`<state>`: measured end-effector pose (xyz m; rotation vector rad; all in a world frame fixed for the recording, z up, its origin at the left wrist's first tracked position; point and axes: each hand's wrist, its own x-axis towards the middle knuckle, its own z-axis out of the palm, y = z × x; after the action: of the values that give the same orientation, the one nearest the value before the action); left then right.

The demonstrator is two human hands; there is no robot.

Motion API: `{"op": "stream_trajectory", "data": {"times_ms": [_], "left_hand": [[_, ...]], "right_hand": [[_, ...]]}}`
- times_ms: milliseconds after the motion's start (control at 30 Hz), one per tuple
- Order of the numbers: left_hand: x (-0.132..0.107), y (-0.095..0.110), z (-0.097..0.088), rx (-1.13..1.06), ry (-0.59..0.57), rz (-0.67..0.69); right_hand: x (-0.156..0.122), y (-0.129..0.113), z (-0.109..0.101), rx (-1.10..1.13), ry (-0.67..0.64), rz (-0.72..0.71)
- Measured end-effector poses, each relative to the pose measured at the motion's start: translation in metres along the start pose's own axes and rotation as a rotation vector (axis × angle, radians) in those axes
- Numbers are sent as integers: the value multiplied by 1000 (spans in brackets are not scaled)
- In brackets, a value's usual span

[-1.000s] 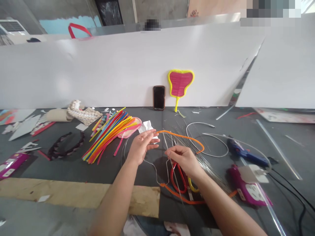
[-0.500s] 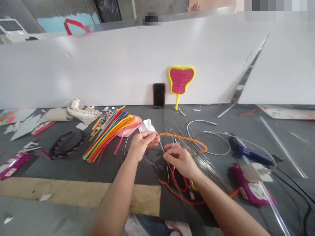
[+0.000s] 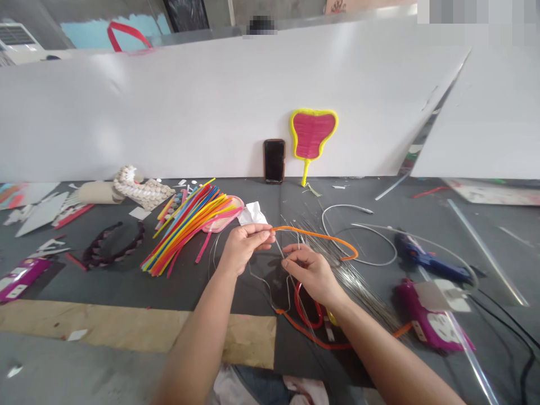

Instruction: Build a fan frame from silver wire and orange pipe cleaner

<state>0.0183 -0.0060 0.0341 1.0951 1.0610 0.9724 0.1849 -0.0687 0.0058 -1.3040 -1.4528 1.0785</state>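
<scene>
Currently, the left hand (image 3: pixel 248 242) holds the left end of the orange pipe cleaner (image 3: pixel 316 232) in a fingertip pinch, on the near side of the smartphone (image 3: pixel 274 161). From this grip the pipe cleaner arcs past the far side of the right hand (image 3: pixel 310 270), to the right of the smartphone and nearer. The right hand pinches a thin silver wire (image 3: pixel 279 246), which spans the gap to the left fingertips. Loose metal wires (image 3: pixel 358 287) lie right of the smartphone, nearer; a multicoloured bundle (image 3: pixel 189 233) lies to its left.
</scene>
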Motion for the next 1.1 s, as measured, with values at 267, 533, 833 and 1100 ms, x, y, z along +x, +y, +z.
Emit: {"op": "stream_trajectory", "data": {"times_ms": [267, 533, 833, 1100], "left_hand": [[1, -2, 0, 7, 52, 17], [0, 1, 1, -13, 8, -40], [3, -1, -2, -99, 25, -49], [3, -2, -2, -91, 16, -52]], "right_hand": [[0, 1, 0, -20, -8, 4], [0, 2, 0, -25, -12, -1], [-2, -3, -1, -31, -24, 0], [-1, -3, 0, -32, -18, 0]]}}
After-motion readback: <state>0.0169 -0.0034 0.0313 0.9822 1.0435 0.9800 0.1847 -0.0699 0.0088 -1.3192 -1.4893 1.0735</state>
